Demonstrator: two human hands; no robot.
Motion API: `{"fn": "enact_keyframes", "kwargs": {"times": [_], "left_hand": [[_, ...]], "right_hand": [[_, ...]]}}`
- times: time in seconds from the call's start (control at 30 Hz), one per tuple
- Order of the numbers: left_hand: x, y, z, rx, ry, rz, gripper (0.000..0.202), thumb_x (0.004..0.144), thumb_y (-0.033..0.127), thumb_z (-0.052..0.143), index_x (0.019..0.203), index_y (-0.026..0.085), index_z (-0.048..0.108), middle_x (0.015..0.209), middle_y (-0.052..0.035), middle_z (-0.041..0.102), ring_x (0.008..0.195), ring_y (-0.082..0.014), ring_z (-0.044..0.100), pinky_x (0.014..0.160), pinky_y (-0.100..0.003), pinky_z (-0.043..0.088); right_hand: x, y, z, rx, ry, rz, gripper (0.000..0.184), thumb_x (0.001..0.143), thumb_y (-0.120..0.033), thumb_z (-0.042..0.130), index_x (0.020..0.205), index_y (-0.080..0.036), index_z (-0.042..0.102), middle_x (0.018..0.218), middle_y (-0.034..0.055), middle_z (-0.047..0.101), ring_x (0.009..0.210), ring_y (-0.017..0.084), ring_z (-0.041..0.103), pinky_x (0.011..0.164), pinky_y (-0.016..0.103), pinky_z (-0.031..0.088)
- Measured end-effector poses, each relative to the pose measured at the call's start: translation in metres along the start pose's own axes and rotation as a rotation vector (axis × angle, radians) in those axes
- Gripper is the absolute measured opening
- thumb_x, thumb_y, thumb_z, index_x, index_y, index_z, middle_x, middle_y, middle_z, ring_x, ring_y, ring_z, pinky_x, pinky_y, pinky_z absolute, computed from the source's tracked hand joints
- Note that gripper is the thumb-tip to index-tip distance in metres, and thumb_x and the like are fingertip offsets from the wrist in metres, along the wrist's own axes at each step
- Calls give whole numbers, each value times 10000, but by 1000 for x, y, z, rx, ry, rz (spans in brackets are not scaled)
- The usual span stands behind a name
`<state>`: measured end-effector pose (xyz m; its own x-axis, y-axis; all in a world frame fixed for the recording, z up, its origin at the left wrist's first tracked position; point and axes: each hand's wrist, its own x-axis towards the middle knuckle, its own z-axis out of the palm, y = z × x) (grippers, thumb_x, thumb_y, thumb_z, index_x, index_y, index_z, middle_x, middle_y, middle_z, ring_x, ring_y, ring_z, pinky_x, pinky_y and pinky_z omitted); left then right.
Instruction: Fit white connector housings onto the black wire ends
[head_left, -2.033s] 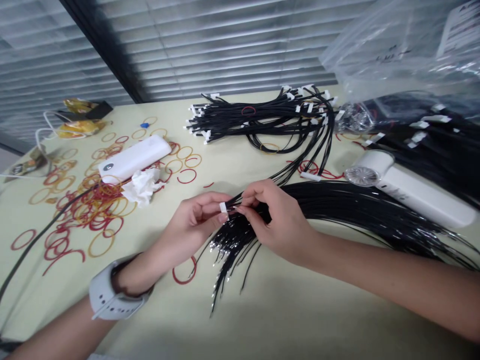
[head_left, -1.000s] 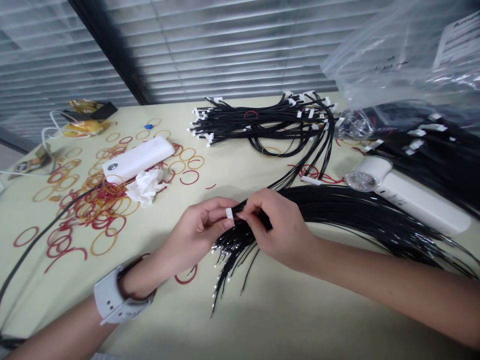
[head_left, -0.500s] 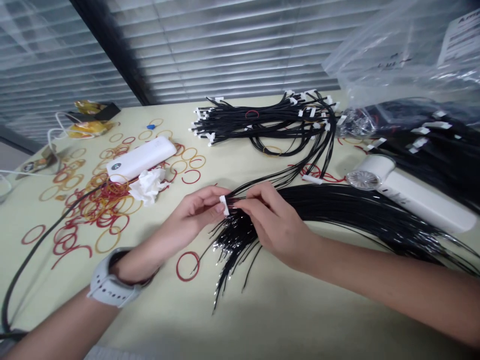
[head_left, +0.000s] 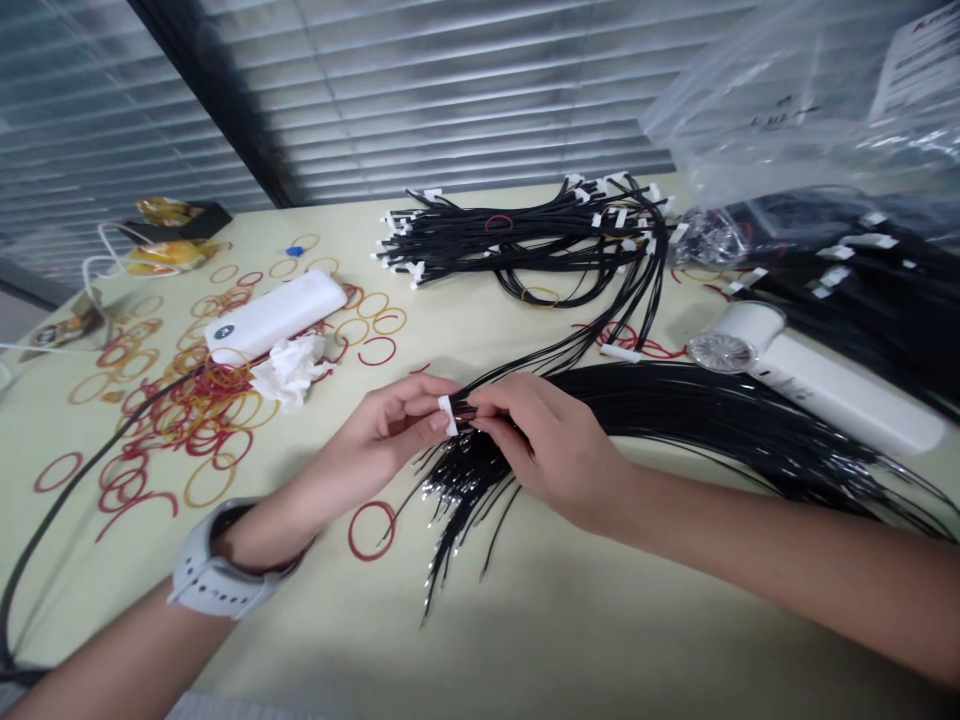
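My left hand (head_left: 386, 430) pinches a small white connector (head_left: 448, 414) with black wires running out of its right side. Close beside it, my right hand (head_left: 551, 440) has thumb and forefinger closed on the wires just behind that connector; the exact wire between the fingertips is hard to make out. Those wires (head_left: 581, 340) curve up to the right, towards another white connector (head_left: 621, 353) on the table. Under both hands lies a thick bundle of loose black wires (head_left: 675, 400) with shiny metal tips. A red rubber band (head_left: 372, 531) rests below my left hand.
Finished-looking black cables with white connectors (head_left: 517, 235) lie at the back. Red and yellow rubber bands (head_left: 202, 410) spread left, around a white power bank (head_left: 276, 315) and crumpled tissue (head_left: 289, 372). A white handheld fan (head_left: 832, 380), more cables (head_left: 885, 300) and a plastic bag (head_left: 780, 120) are right.
My right hand's fingertips have shifted slightly on the wires near the connector. My left hand keeps its pinch. The whole view has moved a little.
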<state>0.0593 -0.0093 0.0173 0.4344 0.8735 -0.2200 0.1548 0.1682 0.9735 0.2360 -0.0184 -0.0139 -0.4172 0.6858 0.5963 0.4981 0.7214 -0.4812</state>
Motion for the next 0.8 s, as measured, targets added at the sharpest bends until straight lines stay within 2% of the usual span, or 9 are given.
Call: {"fn": "enact_keyframes", "kwargs": {"times": [0.2,0.43,0.53,0.63,0.7,0.8], "left_hand": [[-1,-3,1,9,-37,15,206,807,168,552,999,102,515,853,-60,615,764,-105,549,664,-171,415],[-5,-5,6,180,-31,106,210,837,191,506,1028,104,510,829,-62,625,727,-110,547,595,-180,400],[-4,-7,5,249,-33,157,202,855,195,479,1037,109,496,863,-64,612,793,-120,552,649,-187,424],[-1,-11,1,361,22,236,204,862,200,461,1052,132,492,859,-46,596,801,-119,555,673,-195,446],[0,-13,-2,489,79,312,200,859,191,455,1046,148,509,858,-35,587,775,-114,554,661,-198,454],[2,-13,-4,703,136,426,188,846,148,450,1008,156,546,883,-28,586,778,-109,552,687,-208,449]], "right_hand": [[0,1,2,48,30,-64,180,818,-66,408,964,-145,477,795,46,542,753,126,484,679,252,417],[-2,-2,4,83,50,-97,110,822,-73,401,826,-140,487,734,38,514,696,115,459,649,249,410],[-2,0,4,25,62,-109,124,825,-76,408,833,-131,518,759,49,532,723,120,471,677,262,409],[2,3,-1,-90,79,-133,105,822,-124,461,812,-138,565,808,54,557,765,133,480,704,286,386],[5,4,-7,-79,1,-178,114,820,-158,486,770,-146,587,782,38,555,743,122,480,693,274,374],[8,2,-15,5,-286,-200,154,829,-186,485,734,-148,599,734,20,521,702,101,476,683,247,374]]}}
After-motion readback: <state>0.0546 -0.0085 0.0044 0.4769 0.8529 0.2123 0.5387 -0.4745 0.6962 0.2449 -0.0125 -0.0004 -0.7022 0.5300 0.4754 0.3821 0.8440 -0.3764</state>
